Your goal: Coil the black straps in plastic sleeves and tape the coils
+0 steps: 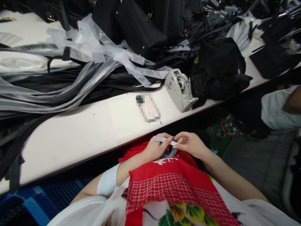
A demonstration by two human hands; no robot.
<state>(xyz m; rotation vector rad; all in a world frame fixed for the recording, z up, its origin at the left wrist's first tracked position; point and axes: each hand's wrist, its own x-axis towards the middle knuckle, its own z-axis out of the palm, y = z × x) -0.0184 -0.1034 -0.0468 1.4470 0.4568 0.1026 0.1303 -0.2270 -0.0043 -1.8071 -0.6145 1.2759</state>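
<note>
A narrow white strip (159, 138) runs between my two hands, just above the lap of a red apron (150, 171). My left hand (156, 148) is closed, its thumb pressing the strip against the fingers. At the strip's other end, the thumb and curled fingers of my right hand (191, 144) pinch it. A grey, shiny ring-shaped thing, perhaps a roll of tape, (169, 153) shows beneath the hands, partly covered by them; whether it is held or lies on the apron I cannot tell.
On the white table (94, 135) in front lie a blurred-out phone-like object (149, 108) and a tape dispenser (180, 89). Behind are black straps (77, 83), translucent plastic strips (94, 47), black bags (136, 28) and a black cloth bundle (217, 67). A blue plastic crate (39, 204) stands lower left; another person's white sleeve (279, 108) is at right.
</note>
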